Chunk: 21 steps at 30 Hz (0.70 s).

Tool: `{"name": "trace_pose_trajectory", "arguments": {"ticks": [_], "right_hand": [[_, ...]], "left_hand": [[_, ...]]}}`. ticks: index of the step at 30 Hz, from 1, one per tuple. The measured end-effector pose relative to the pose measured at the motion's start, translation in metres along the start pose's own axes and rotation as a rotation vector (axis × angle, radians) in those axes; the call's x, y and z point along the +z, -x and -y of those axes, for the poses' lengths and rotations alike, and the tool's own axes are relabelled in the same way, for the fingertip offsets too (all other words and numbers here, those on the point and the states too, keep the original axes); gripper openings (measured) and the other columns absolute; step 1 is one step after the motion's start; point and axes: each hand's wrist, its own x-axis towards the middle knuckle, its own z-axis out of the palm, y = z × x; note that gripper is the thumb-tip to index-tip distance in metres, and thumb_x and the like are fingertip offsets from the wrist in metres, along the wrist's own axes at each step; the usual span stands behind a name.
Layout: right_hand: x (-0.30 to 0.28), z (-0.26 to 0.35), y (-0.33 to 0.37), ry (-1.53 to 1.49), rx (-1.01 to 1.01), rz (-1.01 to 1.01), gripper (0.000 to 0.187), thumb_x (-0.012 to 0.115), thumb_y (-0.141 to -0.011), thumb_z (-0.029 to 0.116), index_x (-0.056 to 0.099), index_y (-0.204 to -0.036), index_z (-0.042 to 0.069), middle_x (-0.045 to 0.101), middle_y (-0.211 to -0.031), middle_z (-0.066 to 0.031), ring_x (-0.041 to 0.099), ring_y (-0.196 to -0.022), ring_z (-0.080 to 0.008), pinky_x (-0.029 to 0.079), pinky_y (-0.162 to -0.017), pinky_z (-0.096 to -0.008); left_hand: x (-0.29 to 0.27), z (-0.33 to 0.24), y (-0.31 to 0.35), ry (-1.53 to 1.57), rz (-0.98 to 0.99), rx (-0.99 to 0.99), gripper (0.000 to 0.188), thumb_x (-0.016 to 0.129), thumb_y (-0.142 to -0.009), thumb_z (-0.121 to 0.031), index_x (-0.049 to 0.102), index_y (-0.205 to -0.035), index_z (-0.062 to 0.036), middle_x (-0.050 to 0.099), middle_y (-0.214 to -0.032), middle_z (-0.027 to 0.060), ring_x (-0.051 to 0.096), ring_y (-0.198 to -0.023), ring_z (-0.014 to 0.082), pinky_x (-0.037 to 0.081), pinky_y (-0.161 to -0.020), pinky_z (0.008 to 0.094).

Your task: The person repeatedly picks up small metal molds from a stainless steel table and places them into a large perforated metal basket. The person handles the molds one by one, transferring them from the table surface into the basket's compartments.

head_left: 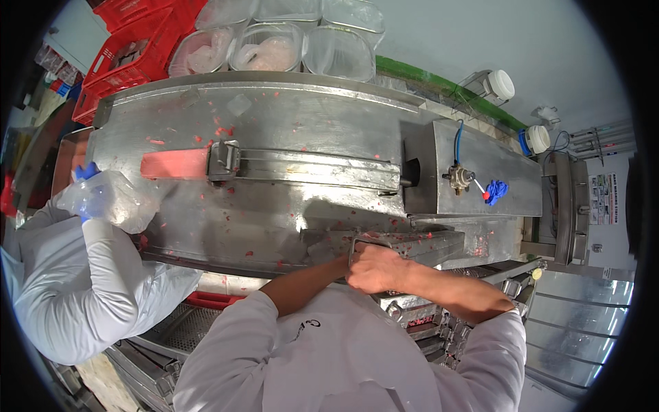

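Note:
A long metal mould (429,248) lies along the near edge of the steel table, with red meat scraps on its top. My right hand (377,268) is closed on its left end, beside a squared metal frame (368,243). My left forearm (307,283) reaches to the same end; the fingers of my left hand are hidden. Farther back, a second long metal mould (316,169) lies against a metal box, and a pink block of meat (175,163) sticks out of its left end through a clamp-like frame (223,161).
At left, a co-worker's blue-gloved hand (86,172) holds a clear plastic bag (122,200). Red crates (130,65) and lined tubs (268,48) stand behind the steel table (274,113). A metal box (484,161) with a lever valve (458,180) and blue glove (495,192) stands right.

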Motion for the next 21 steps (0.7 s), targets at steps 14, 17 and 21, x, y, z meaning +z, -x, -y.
{"name": "trace_pose_trajectory", "arguments": {"ticks": [14,17,21], "right_hand": [[-0.037,-0.034,-0.006,-0.037,-0.161,0.395,0.013,0.066,-0.076,0.022,0.075,-0.070,0.015,0.073,-0.069,-0.0047,0.073,-0.068,-0.0224,0.051,-0.068,-0.0372],[-0.039,-0.042,-0.007,0.031,-0.117,0.318,0.013,0.066,-0.078,0.022,0.075,-0.071,0.015,0.073,-0.070,-0.0030,0.072,-0.067,-0.0217,0.049,-0.067,-0.0370],[-0.025,-0.054,-0.012,0.036,-0.060,0.286,0.014,0.065,-0.078,0.022,0.074,-0.070,0.016,0.072,-0.068,-0.0030,0.071,-0.067,-0.0211,0.048,-0.069,-0.0362]], "left_hand": [[-0.013,0.001,-0.040,-0.478,-0.128,0.478,0.088,0.071,-0.064,-0.085,0.063,-0.097,-0.0036,0.060,-0.082,0.0010,0.058,-0.073,0.0142,0.049,-0.068,0.0326],[-0.041,0.021,-0.060,-0.262,-0.259,0.293,0.053,0.072,-0.079,-0.057,0.061,-0.086,-0.0061,0.055,-0.074,0.0001,0.050,-0.063,0.0121,0.044,-0.060,0.0320],[-0.020,-0.020,-0.063,0.124,-0.459,-0.166,0.029,0.062,-0.089,-0.038,0.058,-0.088,-0.0092,0.054,-0.075,0.0007,0.051,-0.066,0.0144,0.044,-0.062,0.0331]]}}
